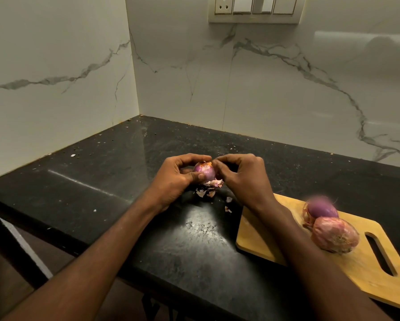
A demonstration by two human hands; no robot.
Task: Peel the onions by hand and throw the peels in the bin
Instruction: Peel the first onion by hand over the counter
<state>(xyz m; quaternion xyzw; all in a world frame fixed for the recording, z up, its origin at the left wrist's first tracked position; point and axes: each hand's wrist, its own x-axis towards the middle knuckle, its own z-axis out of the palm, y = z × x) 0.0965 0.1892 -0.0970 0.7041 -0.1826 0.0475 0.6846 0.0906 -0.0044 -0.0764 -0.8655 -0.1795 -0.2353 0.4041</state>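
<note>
I hold a red onion (204, 170) above the black counter (115, 172), near its back corner. My left hand (182, 176) curls round the onion, thumb pressed on its near side and fingers arched over the top. My right hand (243, 177) comes in from the other side with its fingers bent, the fingertips (217, 161) meeting at the onion's top; they seem to pinch a bit of skin there, though the spot is too small to be sure. The onion's upper part is bare and purple, with an orange tuft at its top. A loose peel (214, 183) hangs under it, just below my left thumb. More scraps (204, 193) lie on the counter right beneath my hands, and two smaller bits (228, 205) rest a little nearer to me. To my right a wooden board (263, 237) lies on the counter, its handle slot toward me. Two more onions sit on it, touching: the far one (321, 209) is blurred and mostly purple, the near one (335, 235) is wrapped in its papery pink skin. Marble-veined walls (55, 66) meet behind the counter, with a switch plate (255, 9) high up.
</note>
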